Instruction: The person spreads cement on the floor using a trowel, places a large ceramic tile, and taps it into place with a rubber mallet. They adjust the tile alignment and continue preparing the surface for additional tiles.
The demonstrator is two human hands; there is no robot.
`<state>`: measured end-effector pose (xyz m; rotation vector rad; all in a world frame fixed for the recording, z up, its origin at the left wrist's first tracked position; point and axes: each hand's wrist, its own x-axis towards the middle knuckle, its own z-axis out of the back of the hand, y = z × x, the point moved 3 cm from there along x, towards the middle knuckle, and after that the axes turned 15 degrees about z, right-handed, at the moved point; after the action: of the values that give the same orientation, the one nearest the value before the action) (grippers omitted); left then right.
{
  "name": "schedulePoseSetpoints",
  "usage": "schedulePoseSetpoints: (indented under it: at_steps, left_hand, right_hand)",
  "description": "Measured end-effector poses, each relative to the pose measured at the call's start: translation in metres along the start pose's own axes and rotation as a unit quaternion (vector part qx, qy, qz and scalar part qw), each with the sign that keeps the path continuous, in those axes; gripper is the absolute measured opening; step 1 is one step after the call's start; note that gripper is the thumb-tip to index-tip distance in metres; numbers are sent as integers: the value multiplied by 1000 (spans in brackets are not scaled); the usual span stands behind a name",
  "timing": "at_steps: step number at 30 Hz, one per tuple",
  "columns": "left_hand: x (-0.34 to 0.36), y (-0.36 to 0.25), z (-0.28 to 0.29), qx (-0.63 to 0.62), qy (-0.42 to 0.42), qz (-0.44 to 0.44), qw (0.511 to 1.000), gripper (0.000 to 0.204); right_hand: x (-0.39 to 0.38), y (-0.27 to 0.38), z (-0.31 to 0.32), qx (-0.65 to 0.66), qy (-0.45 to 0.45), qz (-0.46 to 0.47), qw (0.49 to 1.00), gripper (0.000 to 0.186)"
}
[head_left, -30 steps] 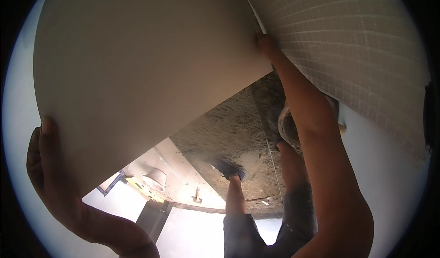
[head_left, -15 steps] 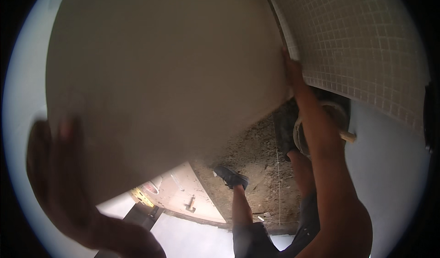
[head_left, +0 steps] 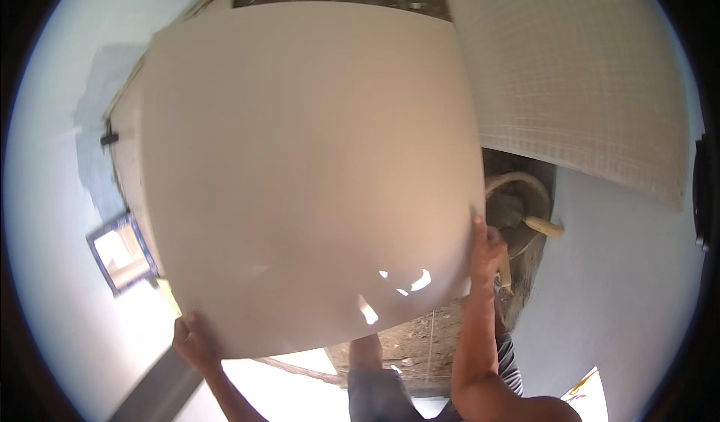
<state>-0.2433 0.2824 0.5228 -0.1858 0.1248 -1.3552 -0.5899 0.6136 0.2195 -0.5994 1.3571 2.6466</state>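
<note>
A: In the head view, where was the pale slab (head_left: 315, 160)?
B: Held out before the person, above the rough floor (head_left: 416, 343), filling the middle.
A: How did the left hand (head_left: 196, 339) grip it?
B: It pinched the near left corner, thumb against the upper face; the fingers underneath were hidden.
A: And the right hand (head_left: 487, 248)?
B: Clasped on the right edge, near the closest corner, thumb at the rim.
A: What lay around?
B: A bucket (head_left: 537, 197) with a wooden handle (head_left: 544, 227) across its rim, just beside the right edge; a grid-patterned surface (head_left: 585, 85) beyond; a blue-edged frame (head_left: 142, 243) at left.
</note>
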Motion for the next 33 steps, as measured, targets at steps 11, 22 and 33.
schedulePoseSetpoints:
  at_steps: [11, 22, 33]
  left_hand:
    - [-9, 215, -113, -41, 172, 159, 971, 45]
    - [55, 258, -247, -108, 250, 128, 954, 52]
    - [105, 254, -332, -148, 287, 179, 929, 59]
  right_hand:
    - [-59, -7, 9, -165, 34, 72, 983, 52]
    - [-83, 11, -46, -141, -10, 158, 977, 48]
    - [-63, -14, -81, -63, -10, 131, 989, 47]
